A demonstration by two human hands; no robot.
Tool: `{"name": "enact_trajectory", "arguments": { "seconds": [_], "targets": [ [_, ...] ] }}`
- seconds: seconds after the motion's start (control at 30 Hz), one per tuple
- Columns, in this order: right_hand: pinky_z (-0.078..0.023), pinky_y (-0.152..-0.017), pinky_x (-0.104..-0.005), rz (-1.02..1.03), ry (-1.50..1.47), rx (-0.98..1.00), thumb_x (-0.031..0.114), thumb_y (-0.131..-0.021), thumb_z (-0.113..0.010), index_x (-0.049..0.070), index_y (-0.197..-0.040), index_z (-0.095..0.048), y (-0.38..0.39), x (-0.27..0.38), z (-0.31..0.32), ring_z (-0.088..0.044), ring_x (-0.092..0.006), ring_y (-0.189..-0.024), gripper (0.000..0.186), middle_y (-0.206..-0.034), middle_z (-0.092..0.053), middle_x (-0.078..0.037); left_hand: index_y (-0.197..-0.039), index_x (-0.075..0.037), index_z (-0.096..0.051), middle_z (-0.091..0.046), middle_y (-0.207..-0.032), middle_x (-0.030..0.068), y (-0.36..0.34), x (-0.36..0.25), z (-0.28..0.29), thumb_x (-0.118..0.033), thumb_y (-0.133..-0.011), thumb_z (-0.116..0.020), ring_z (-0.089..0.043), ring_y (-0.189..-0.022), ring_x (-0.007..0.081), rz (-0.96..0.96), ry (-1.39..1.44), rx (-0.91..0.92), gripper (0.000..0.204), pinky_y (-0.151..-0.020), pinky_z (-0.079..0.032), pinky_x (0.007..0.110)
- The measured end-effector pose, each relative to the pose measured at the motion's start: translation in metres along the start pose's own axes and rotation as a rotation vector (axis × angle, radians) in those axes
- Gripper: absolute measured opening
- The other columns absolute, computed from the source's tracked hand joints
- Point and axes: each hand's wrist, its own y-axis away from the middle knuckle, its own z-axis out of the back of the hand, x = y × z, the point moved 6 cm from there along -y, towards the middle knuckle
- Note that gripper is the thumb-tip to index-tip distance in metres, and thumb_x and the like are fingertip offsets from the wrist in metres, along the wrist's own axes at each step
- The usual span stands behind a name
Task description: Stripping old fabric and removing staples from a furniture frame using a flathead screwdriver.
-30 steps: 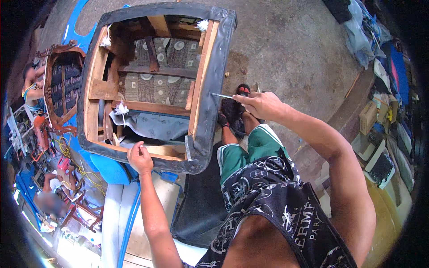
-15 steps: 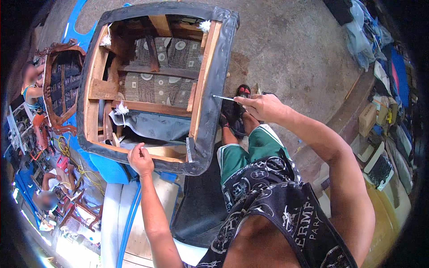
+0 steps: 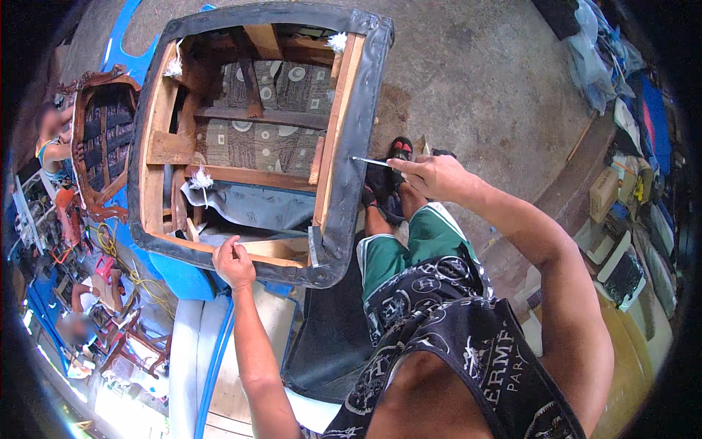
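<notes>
Right hand (image 3: 431,175) is pinched narrow around a thin metal tool (image 3: 373,161), just right of the open wooden frame (image 3: 360,124); I read the shaft as pointing left from the fingertips, tip at the frame's black-covered right border, roughly midway along; can't tell from my end whether it presses in or only rests there; wrist nearly in line with the forearm, elbow bent and swung well out to the right of the frame.

Left hand (image 3: 234,263) is at the frame's near edge, around the middle, fingers curled and knuckles up; I can't tell whether it grips the rail or just leans on it; left forearm rises almost straight toward the frame from below.

I have the frame with its open side facing the camera, ahead of the wearer and to the left; inside it: patterned fabric (image 3: 256,143) across the back, white tufts (image 3: 201,178) at several corners, a loose grey sheet (image 3: 248,207) near the left hand; left of the frame: a carved chair back (image 3: 110,139) with a co-worker (image 3: 55,150) beside it; below the frame's right corner: a black panel (image 3: 322,336).
</notes>
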Motion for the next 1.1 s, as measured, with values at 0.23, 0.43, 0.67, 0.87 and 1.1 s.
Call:
{"name": "enact_trajectory", "arguments": {
  "seconds": [0.23,0.43,0.67,0.87,1.1],
  "targets": [
    [-0.055,-0.058,-0.0458,-0.027,0.066,0.081,0.027,-0.097,-0.056,0.026,-0.139,-0.058,-0.01,0.017,0.017,-0.069,-0.0346,-0.069,0.041,-0.081,-0.068,-0.015,-0.093,-0.01,-0.074,-0.068,-0.08,0.0057,0.001,-0.007,0.0,-0.011,-0.084,-0.062,-0.06,-0.082,0.0266,0.018,-0.029,0.008,0.015,-0.081,-0.047,0.042],
    [-0.055,-0.065,-0.0482,-0.019,-0.28,-0.013,0.026,-0.1,-0.056,0.028,-0.144,-0.051,-0.002,-0.027,-0.071,-0.067,-0.0383,-0.077,0.045,-0.084,-0.066,-0.017,-0.094,-0.011,-0.074,-0.068,-0.077,0.0048,-0.007,-0.014,-0.002,-0.01,-0.083,-0.064,-0.059,-0.082,0.0252,0.031,-0.041,0.0,0.015,-0.08,-0.047,0.041],
    [-0.054,-0.062,-0.047,0.141,-0.135,-0.077,0.034,-0.099,-0.058,0.037,-0.146,-0.047,-0.042,-0.027,-0.061,-0.066,-0.0368,-0.072,0.048,-0.08,-0.062,-0.014,-0.094,-0.009,-0.073,-0.067,-0.077,0.006,0.0,-0.004,-0.001,-0.008,-0.083,-0.063,-0.059,-0.083,0.0262,0.041,-0.047,0.039,0.015,-0.08,-0.047,0.042],
    [-0.054,-0.06,-0.0469,0.003,-0.115,-0.161,0.03,-0.099,-0.058,0.035,-0.143,-0.053,0.001,-0.039,-0.037,-0.066,-0.0348,-0.068,0.044,-0.078,-0.062,-0.012,-0.093,-0.009,-0.073,-0.067,-0.079,0.0071,-0.002,-0.005,0.002,-0.008,-0.083,-0.063,-0.059,-0.082,0.0271,0.018,-0.02,0.001,0.014,-0.08,-0.047,0.042],
    [-0.056,-0.073,-0.0486,-0.181,-0.156,-0.16,0.028,-0.1,-0.054,0.031,-0.14,-0.055,-0.019,-0.047,-0.01,-0.069,-0.0383,-0.085,0.041,-0.094,-0.069,-0.016,-0.092,-0.009,-0.073,-0.067,-0.078,0.007,-0.001,-0.006,-0.001,-0.008,-0.083,-0.063,-0.059,-0.08,0.0272,0.007,-0.036,0.004,0.014,-0.079,-0.047,0.042]
  ]
}}
